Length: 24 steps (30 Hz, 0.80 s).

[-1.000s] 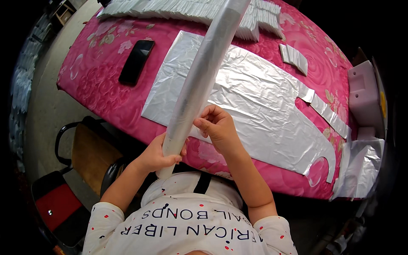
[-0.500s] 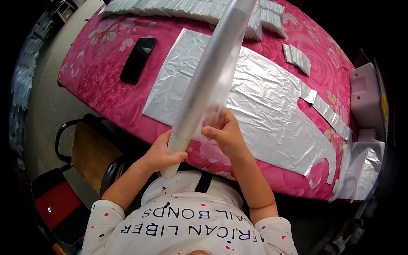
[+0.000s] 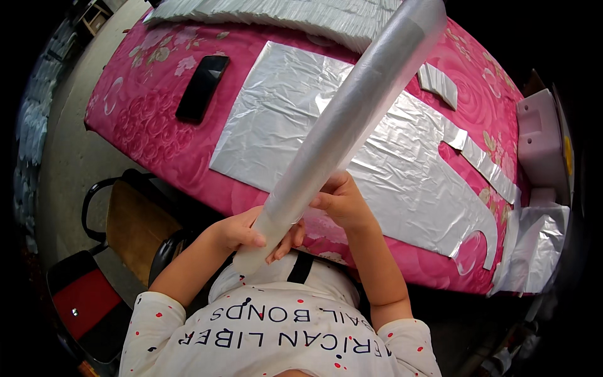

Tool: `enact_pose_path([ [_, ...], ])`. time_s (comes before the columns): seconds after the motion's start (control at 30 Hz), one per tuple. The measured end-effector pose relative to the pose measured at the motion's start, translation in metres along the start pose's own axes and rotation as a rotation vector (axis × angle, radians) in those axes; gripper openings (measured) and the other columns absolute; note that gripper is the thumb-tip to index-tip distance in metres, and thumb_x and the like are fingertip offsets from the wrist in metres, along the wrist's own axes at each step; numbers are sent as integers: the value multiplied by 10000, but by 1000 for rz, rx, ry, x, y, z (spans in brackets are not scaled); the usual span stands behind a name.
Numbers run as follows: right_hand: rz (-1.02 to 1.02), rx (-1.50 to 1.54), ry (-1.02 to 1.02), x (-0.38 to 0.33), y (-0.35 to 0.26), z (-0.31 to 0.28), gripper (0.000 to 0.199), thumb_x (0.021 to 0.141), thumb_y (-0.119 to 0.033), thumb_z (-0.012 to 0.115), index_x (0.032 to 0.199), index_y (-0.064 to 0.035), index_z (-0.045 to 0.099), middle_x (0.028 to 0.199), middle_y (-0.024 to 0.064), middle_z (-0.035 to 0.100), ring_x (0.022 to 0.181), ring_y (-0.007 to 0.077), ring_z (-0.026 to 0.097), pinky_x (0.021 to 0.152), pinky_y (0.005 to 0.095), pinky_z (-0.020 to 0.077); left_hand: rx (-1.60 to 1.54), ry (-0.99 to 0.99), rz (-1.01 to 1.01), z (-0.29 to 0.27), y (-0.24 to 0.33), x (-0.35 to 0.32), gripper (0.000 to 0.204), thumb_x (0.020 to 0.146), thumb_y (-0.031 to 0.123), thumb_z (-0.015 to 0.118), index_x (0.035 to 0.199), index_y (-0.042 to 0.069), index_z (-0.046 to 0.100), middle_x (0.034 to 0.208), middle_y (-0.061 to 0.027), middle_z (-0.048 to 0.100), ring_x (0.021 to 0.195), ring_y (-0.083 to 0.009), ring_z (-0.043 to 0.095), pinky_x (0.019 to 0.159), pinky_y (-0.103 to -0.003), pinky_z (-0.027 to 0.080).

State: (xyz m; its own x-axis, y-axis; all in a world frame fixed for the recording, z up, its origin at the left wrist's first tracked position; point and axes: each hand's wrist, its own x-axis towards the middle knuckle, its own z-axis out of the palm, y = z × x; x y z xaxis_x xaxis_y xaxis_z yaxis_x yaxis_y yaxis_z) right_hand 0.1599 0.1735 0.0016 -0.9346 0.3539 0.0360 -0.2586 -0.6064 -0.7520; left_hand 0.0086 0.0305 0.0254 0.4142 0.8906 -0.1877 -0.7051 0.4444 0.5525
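At the far left, one wooden chair (image 3: pixel 135 229) is standing on the floor beside the table (image 3: pixel 144 119), which is wearing a pink flowered cloth. One black phone (image 3: pixel 201 88) is lying face up on the left part of the cloth, well apart from the hands. Just right of it, one large silver sheet (image 3: pixel 276 119) is spreading flat across the middle of the table, with a narrow strip and a loop running off toward the right edge. Along the far edge a stack of folded silver pieces (image 3: pixel 282 12) is lying; their number cannot be told.

Near the body, the left hand (image 3: pixel 242 231) is curling around the lower end of one long roll of clear plastic (image 3: pixel 352 113), fingers wrapped tight on it. The roll is slanting up and to the right, above the sheet. The right hand (image 3: pixel 339 201) is pinching the roll's edge just above the left, wrist bent, forearm coming up from below.

At the far right, one pale pink box (image 3: pixel 540 138) is sitting; its contents cannot be seen. Near it, crumpled silver material (image 3: pixel 534 251) is hanging off the table's corner.
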Motion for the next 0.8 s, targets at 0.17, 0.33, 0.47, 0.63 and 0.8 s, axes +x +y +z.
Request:
enact_pose_path([
  [0.17, 5, -39, 25, -3, -3, -2, 362, 708, -155, 769, 1003, 2, 628, 978, 84, 653, 899, 175, 619, 812, 323, 486, -330, -163, -5, -27, -26, 4, 626, 718, 299, 694, 1151, -98, 478, 1023, -206, 571, 871, -275, 633, 774, -368, 531],
  [0.33, -94, -82, 5, -2, -12, 27, 343, 709, -163, 772, 976, -1, 630, 936, 76, 653, 879, 166, 620, 789, 307, 488, -713, -623, -199, -25, -37, 12, 635, 821, 353, 563, 1246, -95, 413, 1117, -263, 541, 930, -361, 607, 838, -400, 499],
  [0.47, 32, -320, 191, -14, -12, 18, 306, 689, -188, 791, 881, -13, 628, 803, 40, 641, 750, 122, 603, 668, 271, 487, -2, -53, -79, -14, -1, 9, 684, 854, 458, 493, 1308, -38, 367, 1192, -211, 510, 1066, -289, 539, 940, -382, 403],
  [0.63, 42, -576, 474, -16, 10, 43, 329, 712, -214, 774, 912, 2, 627, 777, 36, 637, 687, 84, 575, 606, 234, 463, 521, 443, 266, 5, -9, 18, 714, 887, 579, 359, 1273, -21, 398, 1076, -108, 535, 1002, -155, 509, 883, -273, 390],
  [0.8, 386, -739, 279, -26, -2, 45, 375, 722, -244, 753, 955, 19, 622, 581, 15, 575, 505, 96, 519, 512, 243, 425, 506, 519, 22, 2, -20, 7, 549, 906, 488, 404, 1134, -5, 483, 834, -60, 561, 733, -130, 564, 665, -258, 473],
])
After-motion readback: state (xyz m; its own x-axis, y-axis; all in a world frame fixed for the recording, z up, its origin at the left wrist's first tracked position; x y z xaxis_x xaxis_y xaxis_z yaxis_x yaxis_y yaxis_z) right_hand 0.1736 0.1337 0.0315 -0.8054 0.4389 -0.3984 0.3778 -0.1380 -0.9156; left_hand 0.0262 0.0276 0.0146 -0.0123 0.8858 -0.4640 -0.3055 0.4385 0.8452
